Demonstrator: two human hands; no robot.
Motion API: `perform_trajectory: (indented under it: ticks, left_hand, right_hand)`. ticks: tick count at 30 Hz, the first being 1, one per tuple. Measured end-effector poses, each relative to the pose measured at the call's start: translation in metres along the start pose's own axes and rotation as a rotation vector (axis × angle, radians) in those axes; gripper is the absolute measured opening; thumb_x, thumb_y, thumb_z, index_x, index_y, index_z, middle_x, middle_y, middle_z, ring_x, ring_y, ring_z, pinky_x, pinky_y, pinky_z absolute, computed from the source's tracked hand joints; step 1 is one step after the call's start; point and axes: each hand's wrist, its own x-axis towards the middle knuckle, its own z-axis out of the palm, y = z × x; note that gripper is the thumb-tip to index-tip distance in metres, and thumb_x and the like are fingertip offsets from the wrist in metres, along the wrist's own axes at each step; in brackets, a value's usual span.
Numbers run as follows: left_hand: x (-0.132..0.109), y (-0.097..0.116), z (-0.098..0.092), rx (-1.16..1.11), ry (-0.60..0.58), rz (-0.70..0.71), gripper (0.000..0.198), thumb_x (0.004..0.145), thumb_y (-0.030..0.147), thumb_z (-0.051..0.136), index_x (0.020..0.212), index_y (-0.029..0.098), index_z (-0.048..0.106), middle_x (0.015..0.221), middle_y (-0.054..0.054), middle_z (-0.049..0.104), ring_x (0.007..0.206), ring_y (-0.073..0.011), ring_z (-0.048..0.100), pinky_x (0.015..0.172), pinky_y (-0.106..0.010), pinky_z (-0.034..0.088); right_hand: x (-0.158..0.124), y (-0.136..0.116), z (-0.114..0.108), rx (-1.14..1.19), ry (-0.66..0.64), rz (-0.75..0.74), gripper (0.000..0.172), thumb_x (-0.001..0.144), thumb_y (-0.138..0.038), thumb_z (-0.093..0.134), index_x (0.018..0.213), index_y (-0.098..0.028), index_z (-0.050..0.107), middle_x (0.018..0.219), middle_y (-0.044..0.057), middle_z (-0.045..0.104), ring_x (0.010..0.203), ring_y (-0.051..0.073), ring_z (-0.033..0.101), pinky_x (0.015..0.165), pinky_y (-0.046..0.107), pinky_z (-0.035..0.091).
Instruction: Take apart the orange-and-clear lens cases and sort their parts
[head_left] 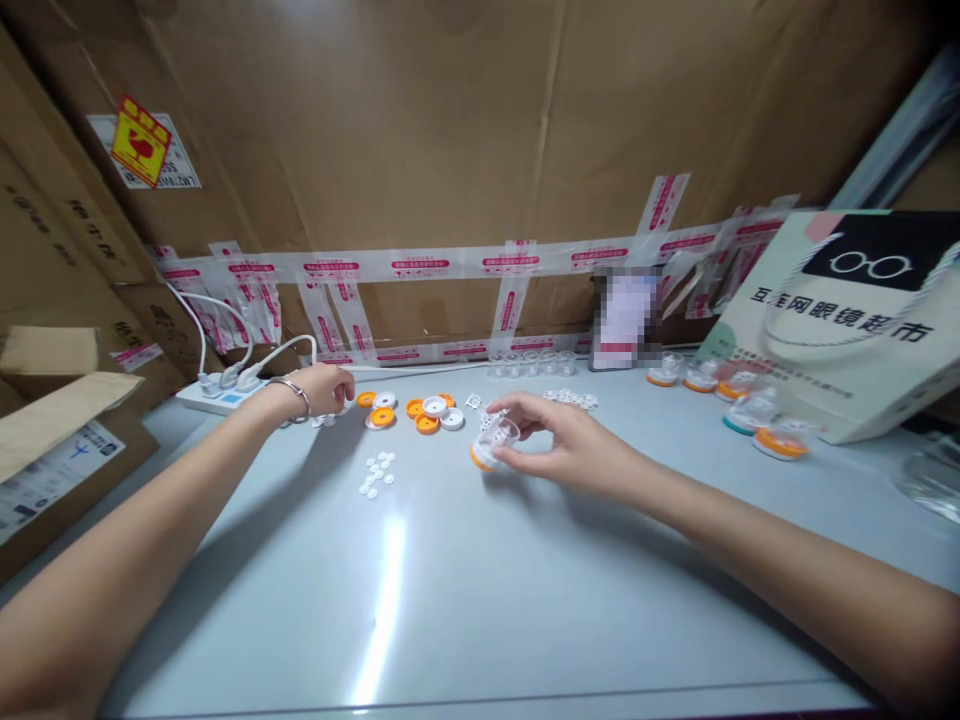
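Observation:
My right hand (564, 440) is closed around a small clear container with an orange base (491, 443), held just above the grey table (465, 600). My left hand (324, 388), with a bracelet on its wrist, reaches far left of a cluster of orange and white round lids (420, 410); its fingers curl down onto small clear pieces on the table, and what they hold is hidden. A group of tiny white discs (377, 472) lies between the two arms.
Several finished clear containers with orange bases (780, 440) stand at the right by a printed paper bag (862, 320). A row of clear cups (532, 362) lines the taped cardboard wall. A white power strip (217, 390) sits at the far left beside cardboard boxes.

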Motion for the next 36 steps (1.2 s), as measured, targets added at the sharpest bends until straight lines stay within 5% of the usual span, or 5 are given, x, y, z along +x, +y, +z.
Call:
perform_trajectory:
  ticks: [7,17,26,36]
  left_hand:
    - [0.002,0.006,0.004,0.010,-0.033,-0.020,0.022,0.057,0.021,0.052,0.077,0.022,0.063,0.075,0.001,0.068,0.067,-0.0162,0.061,0.054,-0.021,0.041]
    - [0.003,0.007,0.010,0.034,-0.057,-0.048,0.035,0.059,0.018,0.052,0.094,0.019,0.056,0.082,-0.002,0.069,0.074,-0.0181,0.061,0.058,-0.022,0.041]
    - [-0.002,0.013,0.005,0.073,-0.082,-0.085,0.031,0.061,0.014,0.056,0.092,0.017,0.057,0.077,-0.003,0.067,0.072,-0.0202,0.060,0.059,-0.023,0.039]
    - [-0.023,0.027,-0.007,0.130,0.026,-0.051,0.026,0.065,0.008,0.056,0.091,0.009,0.059,0.076,-0.005,0.063,0.071,-0.0189,0.055,0.063,-0.025,0.039]
  right_hand:
    - [-0.001,0.001,0.015,0.054,0.002,-0.025,0.026,0.072,-0.031,0.061,0.093,-0.022,0.048,0.086,0.002,0.062,0.079,0.015,0.057,0.076,0.031,0.046]
    - [-0.004,0.006,0.035,-0.037,0.079,-0.166,0.029,0.078,-0.030,0.056,0.106,-0.023,0.052,0.094,0.004,0.062,0.084,0.016,0.058,0.078,0.030,0.046]
    - [-0.003,0.016,0.041,-0.014,0.036,-0.071,0.036,0.076,-0.031,0.057,0.111,-0.023,0.049,0.088,0.002,0.060,0.081,0.014,0.058,0.076,0.029,0.047]
    - [0.001,0.024,0.050,0.136,0.060,-0.023,0.031,0.075,-0.027,0.058,0.104,-0.022,0.046,0.094,0.003,0.060,0.084,0.014,0.059,0.080,0.031,0.048]
